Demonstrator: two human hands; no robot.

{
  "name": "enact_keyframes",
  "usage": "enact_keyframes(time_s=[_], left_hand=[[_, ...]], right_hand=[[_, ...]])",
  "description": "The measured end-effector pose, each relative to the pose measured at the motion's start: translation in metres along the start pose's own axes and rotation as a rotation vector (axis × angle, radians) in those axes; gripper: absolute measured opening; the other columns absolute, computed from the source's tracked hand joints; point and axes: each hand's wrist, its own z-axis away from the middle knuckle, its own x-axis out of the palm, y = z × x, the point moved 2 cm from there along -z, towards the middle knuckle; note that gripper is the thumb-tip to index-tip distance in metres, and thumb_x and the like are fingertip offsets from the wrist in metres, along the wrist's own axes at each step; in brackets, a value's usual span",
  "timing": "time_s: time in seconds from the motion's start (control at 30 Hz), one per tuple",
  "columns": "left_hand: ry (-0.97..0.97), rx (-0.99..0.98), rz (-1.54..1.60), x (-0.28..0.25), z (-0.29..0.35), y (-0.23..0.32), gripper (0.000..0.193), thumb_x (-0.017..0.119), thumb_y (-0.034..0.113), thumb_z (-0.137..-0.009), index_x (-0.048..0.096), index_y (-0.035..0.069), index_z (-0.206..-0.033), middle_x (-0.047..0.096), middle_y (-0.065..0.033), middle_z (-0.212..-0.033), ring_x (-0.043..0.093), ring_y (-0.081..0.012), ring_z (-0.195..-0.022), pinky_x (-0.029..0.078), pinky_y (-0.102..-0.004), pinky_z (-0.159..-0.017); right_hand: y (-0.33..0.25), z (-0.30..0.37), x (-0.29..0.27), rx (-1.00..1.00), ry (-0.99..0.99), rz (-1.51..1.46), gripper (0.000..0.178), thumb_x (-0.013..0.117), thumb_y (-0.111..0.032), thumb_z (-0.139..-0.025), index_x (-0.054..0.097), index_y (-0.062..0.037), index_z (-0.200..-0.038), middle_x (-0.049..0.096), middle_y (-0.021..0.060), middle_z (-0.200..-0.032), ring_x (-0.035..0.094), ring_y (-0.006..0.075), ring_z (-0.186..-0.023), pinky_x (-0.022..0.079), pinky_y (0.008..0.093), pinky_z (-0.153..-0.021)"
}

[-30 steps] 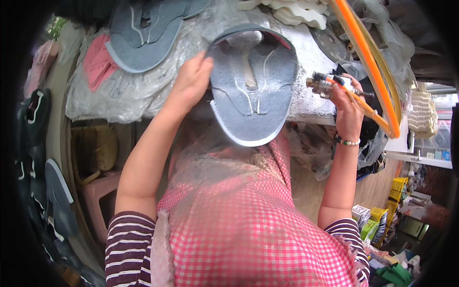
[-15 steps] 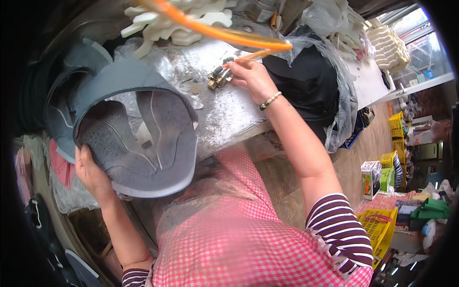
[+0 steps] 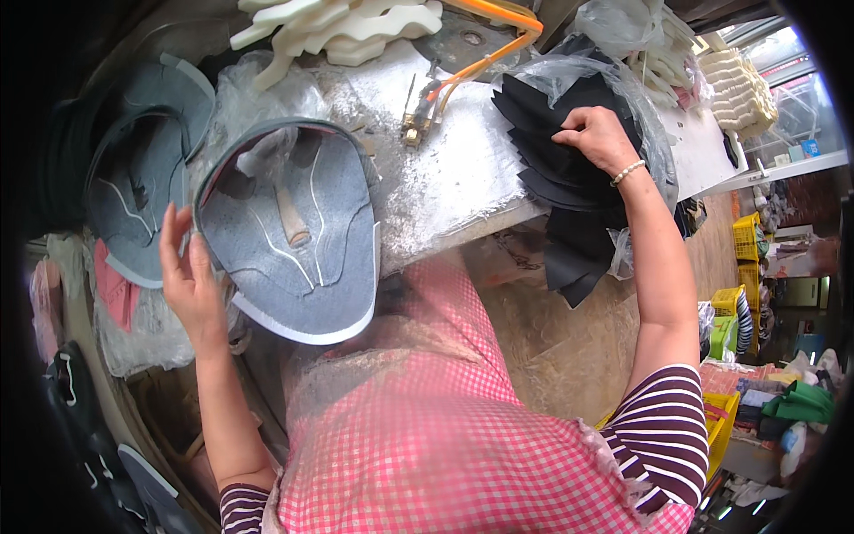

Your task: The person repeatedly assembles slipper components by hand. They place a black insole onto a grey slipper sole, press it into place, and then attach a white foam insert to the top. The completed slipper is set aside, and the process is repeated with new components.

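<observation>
A grey molded, cap-like shell with pale seam lines inside rests at the table's front edge, hollow side facing me. Beside its left rim is my left hand, fingers apart, thumb close to the rim; whether it touches is unclear. My right hand is over a fanned stack of black fabric pieces, thumb and fingers pinched, seemingly on one piece; the fingertips are partly hidden. A small brass-and-black air gun with an orange hose lies on the table between the hands.
More grey shells are stacked at the left. White foam pieces lie at the back, with clear plastic bags at the back right. The worn white tabletop ends in front of my pink checked apron. Yellow crates stand far right.
My right hand has let go of the air gun and moved right to the black fabric, which is now fanned out and hangs over the edge. The shell has tilted; my left hand's fingers have opened.
</observation>
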Motion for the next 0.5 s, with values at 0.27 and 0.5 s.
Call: enact_keyframes(time_s=[0.27, 0.5], left_hand=[[0.046, 0.397, -0.312, -0.020, 0.028, 0.033, 0.038, 0.052, 0.001, -0.088, 0.052, 0.000, -0.126, 0.054, -0.0139, -0.128, 0.048, -0.0305, -0.124, 0.034, -0.0410, -0.105], [-0.076, 0.661, -0.302, -0.028, 0.049, 0.064, 0.033, 0.054, 0.006, -0.090, 0.052, -0.003, -0.122, 0.055, -0.0186, -0.124, 0.052, -0.0299, -0.119, 0.039, -0.0419, -0.101]], right_hand=[[0.031, -0.018, -0.003, 0.467, -0.091, -0.855, 0.020, 0.076, -0.026, -0.079, 0.067, -0.0089, -0.080, 0.052, -0.0077, -0.063, 0.037, 0.0042, -0.051, 0.028, 0.0229, -0.047], [-0.042, 0.001, -0.068, -0.258, 1.027, -0.644, 0.011, 0.068, -0.010, -0.088, 0.062, -0.0048, -0.081, 0.063, -0.0011, -0.078, 0.056, 0.0061, -0.072, 0.046, 0.0226, -0.060]])
